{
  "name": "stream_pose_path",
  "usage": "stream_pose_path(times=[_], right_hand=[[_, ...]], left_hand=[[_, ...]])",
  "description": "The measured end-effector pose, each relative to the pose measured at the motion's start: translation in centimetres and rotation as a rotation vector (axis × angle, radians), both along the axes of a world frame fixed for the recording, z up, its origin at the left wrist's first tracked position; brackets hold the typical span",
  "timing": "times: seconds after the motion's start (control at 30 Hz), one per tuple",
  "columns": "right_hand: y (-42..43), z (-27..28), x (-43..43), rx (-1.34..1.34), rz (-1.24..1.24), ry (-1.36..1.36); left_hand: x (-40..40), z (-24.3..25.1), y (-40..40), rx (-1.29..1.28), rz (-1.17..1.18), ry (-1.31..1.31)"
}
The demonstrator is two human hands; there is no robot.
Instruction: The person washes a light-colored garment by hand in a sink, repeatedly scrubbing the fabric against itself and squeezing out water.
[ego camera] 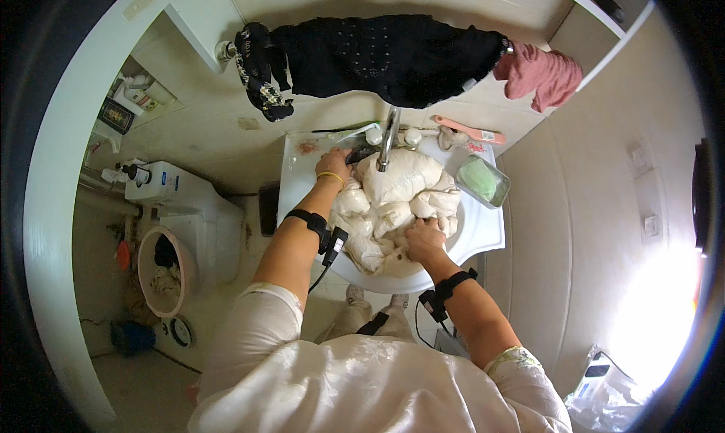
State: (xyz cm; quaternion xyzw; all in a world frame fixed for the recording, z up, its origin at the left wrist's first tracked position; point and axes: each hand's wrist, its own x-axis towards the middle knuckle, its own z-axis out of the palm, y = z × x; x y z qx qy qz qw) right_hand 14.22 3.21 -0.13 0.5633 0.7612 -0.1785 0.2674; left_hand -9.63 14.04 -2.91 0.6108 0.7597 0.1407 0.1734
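A bulky, wet-looking cream cloth (399, 178) is heaped in the white washbasin (476, 235), bunched into folds and bulges. My left hand (334, 166) is at the back left of the basin, by the cloth's edge and a dark thing (362, 152) I cannot make out; its fingertips are partly hidden. At the front right, the fingers of my right hand (426, 240) curl into the folds of the cloth. Over the back of the heap reaches the chrome faucet (389, 138); no running water can be seen.
A metal dish with a green bar (477, 178), probably soap, rests on the basin's right side. Behind it lies a pink-handled brush (470, 130). Black clothing (385, 56) and a pink cloth (538, 73) hang above. A toilet (198, 223) and pink bucket (164, 271) stand left.
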Motion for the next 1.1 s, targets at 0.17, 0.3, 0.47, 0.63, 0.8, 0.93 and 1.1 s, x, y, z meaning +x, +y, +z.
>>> stream_pose_path(times=[0.17,0.3,0.47,0.63,0.8,0.93,1.1], right_hand=[[0.5,-0.6,0.2,-0.028,0.024,0.039],[0.7,0.5,0.4,-0.056,-0.036,0.04],[0.9,-1.1,-0.4,-0.039,0.021,0.027],[0.2,-1.5,0.7,0.005,-0.063,0.089],[-0.2,-2.0,-0.3,0.045,-0.077,0.094],[-0.7,-3.1,1.7,0.063,0.144,0.195],[-4.3,7.6,2.5,0.181,-0.044,0.882]], left_hand=[[-8.5,0.2,-0.1,0.265,0.001,-0.151],[-10.5,2.9,1.5,0.301,0.079,-0.09],[-12.6,-0.3,1.3,0.12,0.065,-0.079],[-5.4,1.5,-4.4,0.359,-0.26,-0.123],[5.0,5.4,-15.8,-0.127,-0.644,0.134],[6.4,5.1,-19.8,-0.311,-0.644,0.149],[3.0,4.5,-22.5,-0.217,-0.329,0.057]])
